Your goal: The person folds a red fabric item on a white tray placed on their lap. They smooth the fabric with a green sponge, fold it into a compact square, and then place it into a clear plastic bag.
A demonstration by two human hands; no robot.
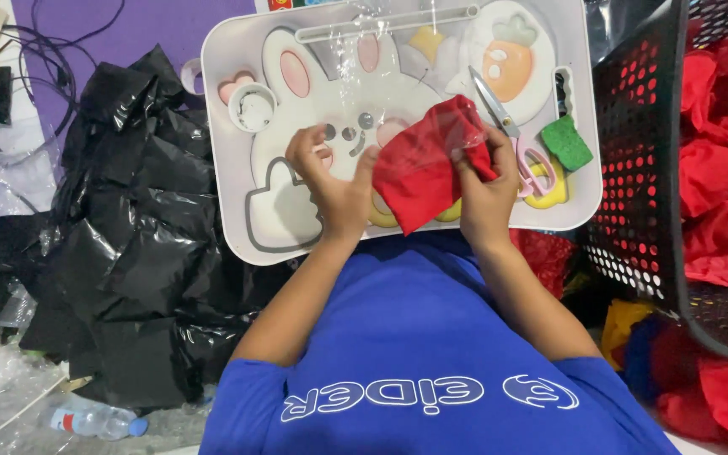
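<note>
On the left I see a heap of black bags [141,244] on the floor. Next comes my left hand [330,181], over the white bunny table [238,50]. Its fingers are bent and spread, and the thumb touches the edge of the red cloth [419,164]. That grip looks loose, more a pinch than a hold. My right hand [486,185] has a tight grip, fingers curled shut on the cloth's right side, with clear plastic around it. I think it works best to keep both wrists low and pull the cloth flat. Scissors [507,135] and a green sponge [566,141] lie just beside, then a black basket [642,168].
</note>
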